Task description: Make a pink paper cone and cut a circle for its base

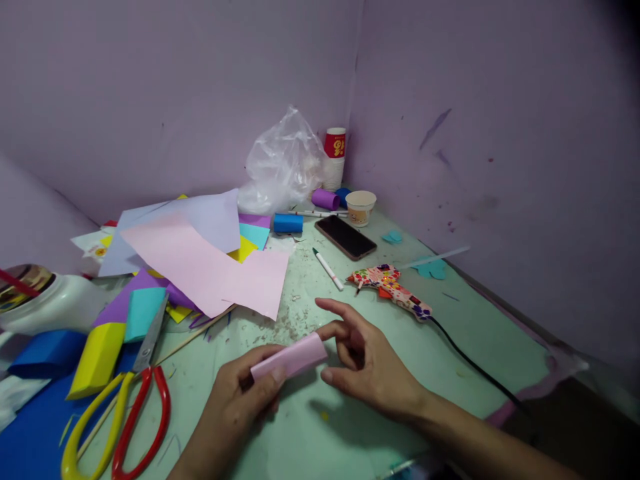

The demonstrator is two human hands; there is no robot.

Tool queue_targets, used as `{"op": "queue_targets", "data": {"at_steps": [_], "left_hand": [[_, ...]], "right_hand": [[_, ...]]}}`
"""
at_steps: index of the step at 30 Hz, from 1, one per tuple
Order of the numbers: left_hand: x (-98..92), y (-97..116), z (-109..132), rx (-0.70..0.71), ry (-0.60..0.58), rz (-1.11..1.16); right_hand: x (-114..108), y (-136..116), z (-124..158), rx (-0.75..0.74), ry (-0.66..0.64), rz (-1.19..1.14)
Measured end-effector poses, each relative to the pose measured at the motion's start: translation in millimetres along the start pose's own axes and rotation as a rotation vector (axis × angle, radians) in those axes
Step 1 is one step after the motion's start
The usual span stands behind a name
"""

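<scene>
Rolling a pink paper tube (290, 358) at the near table edge: left hand (239, 400) grips it closed, right hand (367, 363) half-open, fingertips touching its right end; next calls for tightening the roll

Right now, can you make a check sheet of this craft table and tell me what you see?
Surface: pale green table, speckled with paper scraps and dried glue crumbs.
Job's things: a pink paper roll, held over the table.
Clutter: pink paper sheet on a pile of coloured papers; scissors with yellow and red handles; white marker pen; phone; blue paper roll; plastic bag; stacked paper cups.
Grippers: left hand pinches the roll; right hand touches its end, fingers loosely curled.
Cables: black cord runs from the patterned glue gun off the table edge.
Surroundings: lilac walls, stained.
</scene>
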State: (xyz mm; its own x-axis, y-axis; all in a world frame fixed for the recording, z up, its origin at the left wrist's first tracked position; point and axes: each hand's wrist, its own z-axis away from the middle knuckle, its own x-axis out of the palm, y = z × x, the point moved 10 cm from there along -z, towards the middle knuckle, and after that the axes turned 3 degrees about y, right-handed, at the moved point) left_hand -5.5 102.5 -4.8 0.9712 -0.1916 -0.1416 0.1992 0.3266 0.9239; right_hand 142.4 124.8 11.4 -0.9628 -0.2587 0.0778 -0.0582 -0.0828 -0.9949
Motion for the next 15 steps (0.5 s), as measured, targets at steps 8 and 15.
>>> {"op": "queue_targets", "data": {"at_steps": [8,15], "left_hand": [[3.1,-10,-1,-0.038,-0.003,0.151],[5.0,-10,-3,-0.023,-0.016,0.101]], "right_hand": [[-14,-8,-1,-0.059,0.087,-0.040],[-3,-7,-1,-0.060,0.056,-0.045]]}}
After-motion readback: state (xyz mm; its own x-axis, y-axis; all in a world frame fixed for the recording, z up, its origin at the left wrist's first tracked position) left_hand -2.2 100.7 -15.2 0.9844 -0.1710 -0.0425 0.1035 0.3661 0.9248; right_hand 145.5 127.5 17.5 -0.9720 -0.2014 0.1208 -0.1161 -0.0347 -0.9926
